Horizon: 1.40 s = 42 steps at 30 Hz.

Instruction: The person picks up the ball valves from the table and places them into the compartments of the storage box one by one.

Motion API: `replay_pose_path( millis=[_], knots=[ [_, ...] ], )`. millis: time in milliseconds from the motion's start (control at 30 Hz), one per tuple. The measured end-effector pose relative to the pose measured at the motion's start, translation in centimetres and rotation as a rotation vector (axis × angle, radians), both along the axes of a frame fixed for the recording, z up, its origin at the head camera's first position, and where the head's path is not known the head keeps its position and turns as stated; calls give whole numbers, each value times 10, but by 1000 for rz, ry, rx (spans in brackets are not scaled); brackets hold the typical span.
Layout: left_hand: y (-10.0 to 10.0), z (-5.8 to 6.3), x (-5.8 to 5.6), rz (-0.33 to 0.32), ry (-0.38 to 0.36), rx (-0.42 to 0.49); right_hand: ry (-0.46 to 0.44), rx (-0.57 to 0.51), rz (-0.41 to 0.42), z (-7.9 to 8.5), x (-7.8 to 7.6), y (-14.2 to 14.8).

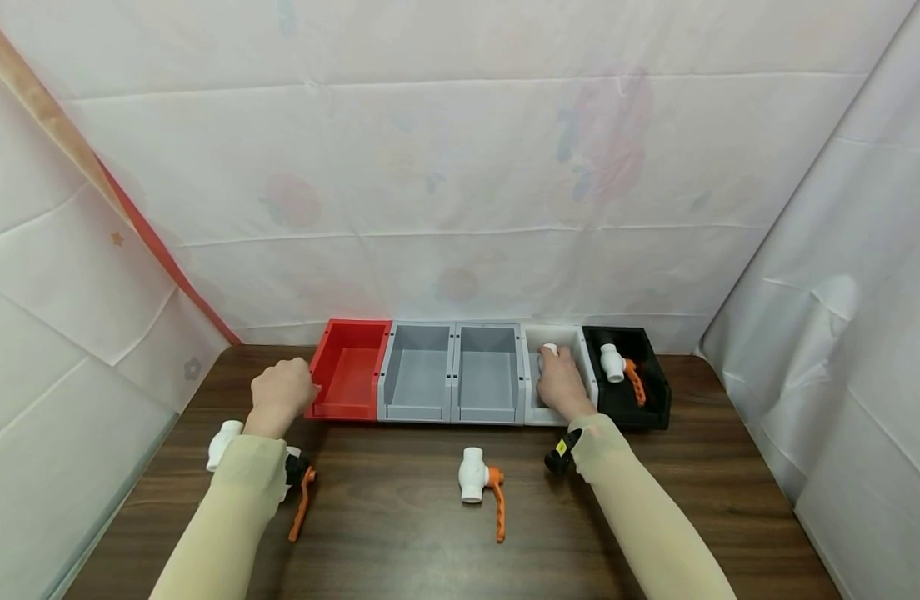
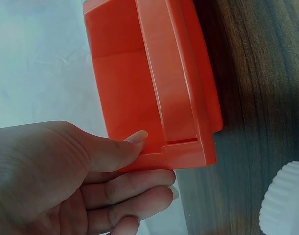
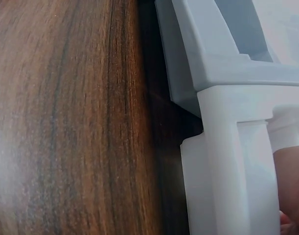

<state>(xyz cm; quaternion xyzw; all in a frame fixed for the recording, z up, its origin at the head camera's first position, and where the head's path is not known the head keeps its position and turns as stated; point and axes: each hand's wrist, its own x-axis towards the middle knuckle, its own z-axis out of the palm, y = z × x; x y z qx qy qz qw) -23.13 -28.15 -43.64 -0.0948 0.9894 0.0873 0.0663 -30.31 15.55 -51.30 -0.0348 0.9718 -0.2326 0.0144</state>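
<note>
My left hand (image 1: 283, 390) pinches the left side wall of the red bin (image 2: 181, 159), with the thumb inside and fingers outside. Inside the white bin (image 1: 531, 408), my right hand (image 1: 563, 382) holds a white ball valve (image 1: 550, 347), whose end shows past the fingertips; the hand hides the rest. In the right wrist view, only part of that hand shows behind the bin's front wall. Below the left hand lies a white valve body (image 1: 222, 444). An orange lever (image 1: 302, 504) and bits of white fitting show beside the left sleeve, which covers part of them.
Two grey bins (image 1: 417, 412) stand between the red and white ones in one row. The black bin (image 1: 655, 417) at the right end contains a white valve with an orange lever (image 1: 636, 383). Another ball valve (image 1: 472, 477) lies on the wooden table (image 1: 400, 533). White curtains surround the back and sides.
</note>
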Motion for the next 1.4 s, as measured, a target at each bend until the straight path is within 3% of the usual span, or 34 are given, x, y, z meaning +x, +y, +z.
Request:
replay_pose_path(
  millis=[267,800,1033,1400],
  knots=[
    [-2,-3,0,4,-13,1,1,19,35,-3,-5,-1],
    [2,1,0,-9,10,0,3,2,-9,5,4,0],
    [1,-1,0,-7,7,-6,99,-47,-46,9,8,-2],
    [-2,-6,0,9,6,1,220,-88,1,21,33,4]
  ],
)
